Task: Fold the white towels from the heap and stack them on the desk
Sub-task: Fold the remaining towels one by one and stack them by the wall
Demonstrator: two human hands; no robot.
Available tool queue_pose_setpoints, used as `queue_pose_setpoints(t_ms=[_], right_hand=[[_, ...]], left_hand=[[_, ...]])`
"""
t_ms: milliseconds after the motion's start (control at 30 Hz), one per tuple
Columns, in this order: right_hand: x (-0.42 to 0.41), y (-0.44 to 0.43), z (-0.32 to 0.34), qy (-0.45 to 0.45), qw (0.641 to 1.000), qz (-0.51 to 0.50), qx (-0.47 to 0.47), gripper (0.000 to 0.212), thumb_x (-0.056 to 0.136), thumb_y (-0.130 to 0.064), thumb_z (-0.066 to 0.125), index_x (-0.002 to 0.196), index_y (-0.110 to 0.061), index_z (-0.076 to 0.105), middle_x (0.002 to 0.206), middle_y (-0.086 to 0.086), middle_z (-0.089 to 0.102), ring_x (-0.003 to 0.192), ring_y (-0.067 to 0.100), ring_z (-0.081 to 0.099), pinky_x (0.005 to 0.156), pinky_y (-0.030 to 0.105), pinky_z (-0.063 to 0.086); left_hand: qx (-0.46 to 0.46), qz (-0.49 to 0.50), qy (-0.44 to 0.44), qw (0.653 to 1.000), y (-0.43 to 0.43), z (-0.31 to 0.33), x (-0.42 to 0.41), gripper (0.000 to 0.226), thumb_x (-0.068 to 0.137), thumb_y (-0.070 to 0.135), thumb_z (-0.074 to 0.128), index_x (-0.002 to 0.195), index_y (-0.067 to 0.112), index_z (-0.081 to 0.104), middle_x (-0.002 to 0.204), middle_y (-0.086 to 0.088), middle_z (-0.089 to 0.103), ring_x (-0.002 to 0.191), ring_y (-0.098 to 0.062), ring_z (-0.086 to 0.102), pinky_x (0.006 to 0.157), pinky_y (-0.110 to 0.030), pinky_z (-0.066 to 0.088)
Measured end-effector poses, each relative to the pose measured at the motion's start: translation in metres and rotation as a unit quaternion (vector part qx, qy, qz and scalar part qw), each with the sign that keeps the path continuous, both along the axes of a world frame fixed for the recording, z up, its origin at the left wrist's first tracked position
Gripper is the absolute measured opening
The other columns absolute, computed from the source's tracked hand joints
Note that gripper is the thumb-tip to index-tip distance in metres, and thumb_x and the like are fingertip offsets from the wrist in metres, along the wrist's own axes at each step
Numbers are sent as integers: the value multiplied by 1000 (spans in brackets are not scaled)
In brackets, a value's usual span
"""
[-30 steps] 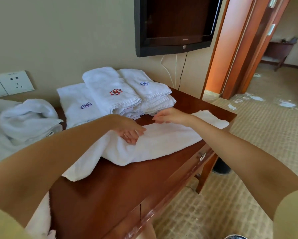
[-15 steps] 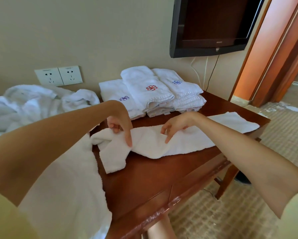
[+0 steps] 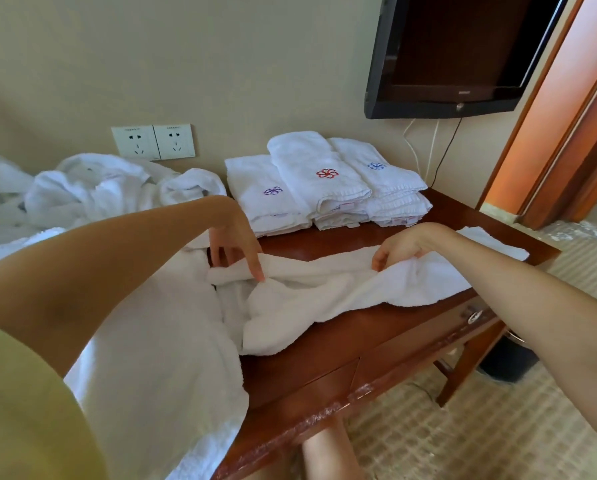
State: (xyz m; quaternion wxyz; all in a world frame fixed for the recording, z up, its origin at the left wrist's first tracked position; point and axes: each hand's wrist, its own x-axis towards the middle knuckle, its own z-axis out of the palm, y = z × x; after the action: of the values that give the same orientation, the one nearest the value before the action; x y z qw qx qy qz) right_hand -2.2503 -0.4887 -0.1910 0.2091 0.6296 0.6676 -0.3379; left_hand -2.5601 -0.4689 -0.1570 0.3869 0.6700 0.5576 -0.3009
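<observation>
A long white towel (image 3: pixel 324 292) lies rumpled across the brown wooden desk (image 3: pixel 342 334), its right end reaching the desk's far corner. My left hand (image 3: pixel 234 244) pinches the towel's left end, index finger pointing down into the cloth. My right hand (image 3: pixel 401 245) grips the towel's far edge near the middle with curled fingers. Behind them, folded white towels (image 3: pixel 321 181) with red, blue and purple flower emblems stand stacked against the wall. The heap of loose white towels (image 3: pixel 82 188) lies at the left.
A white sheet (image 3: pixel 158 358) hangs beside the desk's left edge. Wall sockets (image 3: pixel 153 142) sit above the heap. A black television (image 3: pixel 456 53) hangs at the upper right, cables below it. An orange door frame (image 3: pixel 567 116) and patterned carpet (image 3: pixel 463 427) lie to the right.
The towel's left part has been bunched up and pulled toward the desk's near edge. My right hand has closed on the towel's far edge. The camera swung slightly.
</observation>
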Motion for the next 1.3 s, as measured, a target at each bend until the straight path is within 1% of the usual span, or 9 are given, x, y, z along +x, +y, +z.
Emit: queue_pose_setpoints(t_ms=[133,233,367,433,567,667,833,1100,1300], right_hand=[[13,0,-2,-7,1000,-25,18,11,91,-13,63,98,-22,63,94,-5,64,81,10,61,68,22,53],[26,4,-5,-13,998,-31,46,12,89,-19,67,98,-24,63,98,-4,63,90,13,59,83,29,52],[54,5,-11,-25,992,-44,118,8,88,-21,66,93,-26,62,107,-1,61,99,15,56,92,31,48],[65,4,-14,-15,987,-57,147,7,89,-21,67,91,-25,61,105,-1,60,98,16,55,91,32,47],[65,1,-13,-6,987,-63,146,15,88,-32,68,82,-26,56,89,-9,55,85,9,51,77,22,41],[53,-2,-6,11,988,-60,140,33,85,-40,70,67,-20,51,71,-7,51,67,8,45,68,20,34],[43,-11,4,-42,995,-42,86,26,82,-44,72,75,-23,59,79,-8,57,74,8,51,71,20,40],[50,-34,12,-22,998,-40,51,28,88,-43,65,109,-25,67,113,-9,62,110,9,55,95,21,43],[49,-38,11,-41,998,-14,40,41,82,-29,75,118,-29,58,118,-9,56,112,10,51,85,16,41]], left_hand=[[16,-57,37,998,-7,-12,-3,47,78,33,78,121,27,60,115,2,69,106,-17,65,91,-32,51],[149,-61,-3,987,-3,-26,5,41,80,32,76,115,17,63,104,0,68,92,-17,65,76,-25,51],[419,-96,-9,903,12,-34,6,28,87,23,60,112,10,54,113,-6,59,103,-24,57,79,-29,43],[453,-115,-13,884,20,-36,4,19,86,15,58,102,11,49,118,-9,58,106,-26,55,81,-33,42],[393,-122,-159,897,20,-39,7,52,79,27,77,121,17,49,116,0,54,104,-19,51,84,-28,39],[406,-92,-251,874,12,-36,22,31,78,19,78,101,20,59,91,7,57,89,-16,57,76,-24,47],[191,-144,-71,968,0,-30,32,14,83,10,72,94,14,64,92,-3,65,69,-8,64,64,-17,54],[24,-106,17,994,-16,-9,19,13,88,2,55,81,13,58,61,6,59,62,-10,53,73,-22,52],[77,-172,47,981,-45,-14,44,14,87,25,69,98,16,66,88,3,64,78,-10,61,74,-21,53]])
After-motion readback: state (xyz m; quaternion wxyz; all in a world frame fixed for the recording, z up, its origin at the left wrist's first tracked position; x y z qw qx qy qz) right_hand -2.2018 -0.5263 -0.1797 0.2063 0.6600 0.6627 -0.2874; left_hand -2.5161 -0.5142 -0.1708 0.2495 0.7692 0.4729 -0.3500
